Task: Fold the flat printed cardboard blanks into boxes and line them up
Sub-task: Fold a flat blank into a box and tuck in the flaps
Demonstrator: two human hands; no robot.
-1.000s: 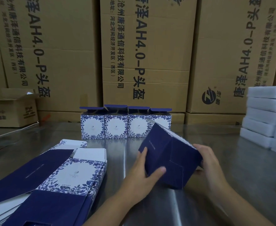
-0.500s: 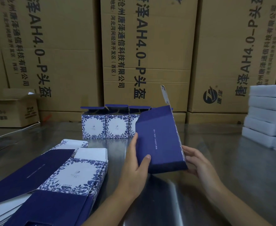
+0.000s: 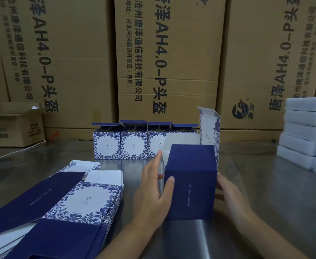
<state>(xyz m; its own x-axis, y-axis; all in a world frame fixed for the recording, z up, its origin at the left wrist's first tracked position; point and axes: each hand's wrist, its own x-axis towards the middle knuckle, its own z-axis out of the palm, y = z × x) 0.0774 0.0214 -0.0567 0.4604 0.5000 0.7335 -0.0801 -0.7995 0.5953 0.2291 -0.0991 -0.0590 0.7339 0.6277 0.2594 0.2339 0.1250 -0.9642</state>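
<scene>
Box: the dark blue box [image 3: 190,182] stands upright on the steel tabletop [image 3: 265,186], near the front and in the middle. Its top is open, and one flap with a flower print stands up at the back right corner.
Left hand: the left hand [image 3: 153,195] holds the left side of the box. The thumb presses on the dark front face and the fingers lie nearly straight along the side wall.
Right hand: the right hand [image 3: 228,193] is at the right side of the box. Its fingers seem to bend around the edge, but the tips are hidden behind it.
Row: four folded boxes [image 3: 132,144] stand side by side farther back, tops open. The box in the hands covers part of the right one.
Flat blanks: a stack of flat blanks [image 3: 86,199] lies at the left, near the left hand but not touching it.
Background: big brown cartons [image 3: 168,62] stand behind the tabletop.
Right edge: white foam blocks [image 3: 302,135] are piled up.
</scene>
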